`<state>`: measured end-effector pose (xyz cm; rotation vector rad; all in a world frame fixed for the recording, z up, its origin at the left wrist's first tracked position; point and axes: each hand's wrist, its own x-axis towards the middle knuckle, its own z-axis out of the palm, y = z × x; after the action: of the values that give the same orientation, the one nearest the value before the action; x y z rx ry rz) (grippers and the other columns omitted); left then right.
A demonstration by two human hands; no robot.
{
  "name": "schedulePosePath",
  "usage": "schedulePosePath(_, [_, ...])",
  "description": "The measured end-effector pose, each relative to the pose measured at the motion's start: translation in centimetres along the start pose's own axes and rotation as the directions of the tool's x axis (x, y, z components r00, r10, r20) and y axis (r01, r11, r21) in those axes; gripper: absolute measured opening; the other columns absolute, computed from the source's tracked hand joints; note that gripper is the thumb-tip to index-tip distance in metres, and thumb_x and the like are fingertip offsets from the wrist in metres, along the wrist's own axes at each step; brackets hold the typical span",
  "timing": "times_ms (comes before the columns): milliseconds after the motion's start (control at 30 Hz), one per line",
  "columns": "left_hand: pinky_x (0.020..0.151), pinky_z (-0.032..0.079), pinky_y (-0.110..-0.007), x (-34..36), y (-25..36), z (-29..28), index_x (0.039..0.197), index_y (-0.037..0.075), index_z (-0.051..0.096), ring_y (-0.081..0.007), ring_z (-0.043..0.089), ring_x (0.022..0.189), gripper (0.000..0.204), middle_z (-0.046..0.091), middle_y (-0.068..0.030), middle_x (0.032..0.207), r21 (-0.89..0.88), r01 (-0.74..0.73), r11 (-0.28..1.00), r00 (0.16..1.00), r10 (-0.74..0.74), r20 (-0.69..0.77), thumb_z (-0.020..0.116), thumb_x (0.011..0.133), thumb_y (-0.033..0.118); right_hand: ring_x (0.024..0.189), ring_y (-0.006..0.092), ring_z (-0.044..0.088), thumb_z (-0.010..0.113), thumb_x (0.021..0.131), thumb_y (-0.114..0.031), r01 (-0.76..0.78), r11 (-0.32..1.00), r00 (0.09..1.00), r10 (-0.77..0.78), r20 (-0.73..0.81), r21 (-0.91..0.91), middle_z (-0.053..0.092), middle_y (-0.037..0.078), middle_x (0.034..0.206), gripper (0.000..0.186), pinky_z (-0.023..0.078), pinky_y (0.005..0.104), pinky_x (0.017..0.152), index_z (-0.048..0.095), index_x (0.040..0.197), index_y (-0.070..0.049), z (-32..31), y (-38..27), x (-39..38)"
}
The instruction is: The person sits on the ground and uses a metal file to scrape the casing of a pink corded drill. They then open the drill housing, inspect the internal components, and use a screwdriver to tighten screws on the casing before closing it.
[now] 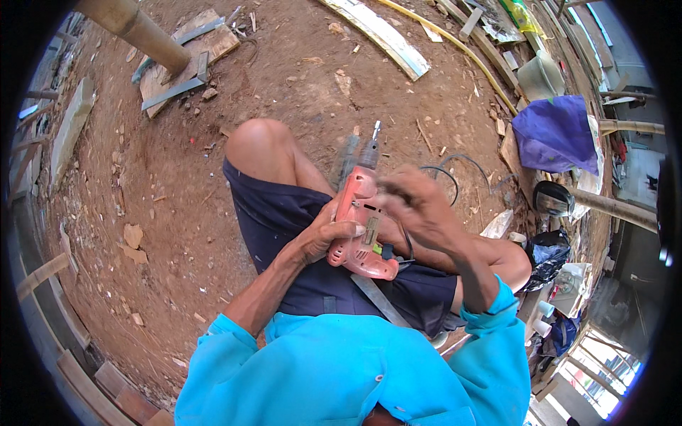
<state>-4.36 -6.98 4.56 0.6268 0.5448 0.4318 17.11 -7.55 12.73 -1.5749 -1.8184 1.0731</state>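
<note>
A red power drill (355,234) lies across my lap, its grey chuck and metal bit pointing away from me. My left hand (325,234) grips the body of the drill from the left side, thumb on top. Close beside the drill's right side, my right hand (415,199) is smeared by motion, so its fingers do not show clearly. From the drill's handle end a dark cord (407,245) runs to the right. Below the handle, a flat grey metal strip (380,302) crosses my dark shorts.
Wood scraps litter the brown dirt floor (156,192). A bamboo post (135,32) stands on a board at the upper left. A pale plank (383,35) lies ahead. To the right are a purple bag (554,135), a whitish bucket (541,74) and a black plastic bag (550,255).
</note>
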Motion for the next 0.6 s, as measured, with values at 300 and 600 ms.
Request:
schedulePosePath(300, [0.096, 0.059, -0.041, 0.5, -1.8, -0.7, 0.147, 0.002, 0.044, -0.0234, 0.067, 0.112, 0.073, 0.062, -0.0135, 0.127, -0.337, 0.1, 0.936, 0.995, -0.102, 0.011, 0.058, 0.1, 0.056, 0.066, 0.0087, 0.06, 0.062, 0.106, -0.029, -0.67, 0.661, 0.735, 0.526, 0.427, 0.338, 0.062, 0.001, 0.078, 0.028, 0.046, 0.026, 0.056, 0.068, 0.114, -0.002, -6.8, -1.9, -5.4])
schedulePosePath(600, [0.089, 0.063, -0.042, 0.5, -1.0, 0.1, 0.146, 0.0, 0.045, -0.0269, 0.071, 0.107, 0.068, 0.064, -0.0171, 0.124, -0.213, 0.111, 0.971, 0.989, -0.128, -0.069, 0.055, 0.104, 0.052, 0.087, 0.0212, 0.06, 0.069, 0.08, 0.001, -0.229, 0.965, 0.944, 0.253, 0.214, -0.128, 0.057, 0.009, 0.097, 0.07, 0.048, 0.0341, 0.079, 0.055, 0.148, -0.009, -8.5, -3.9, -9.3])
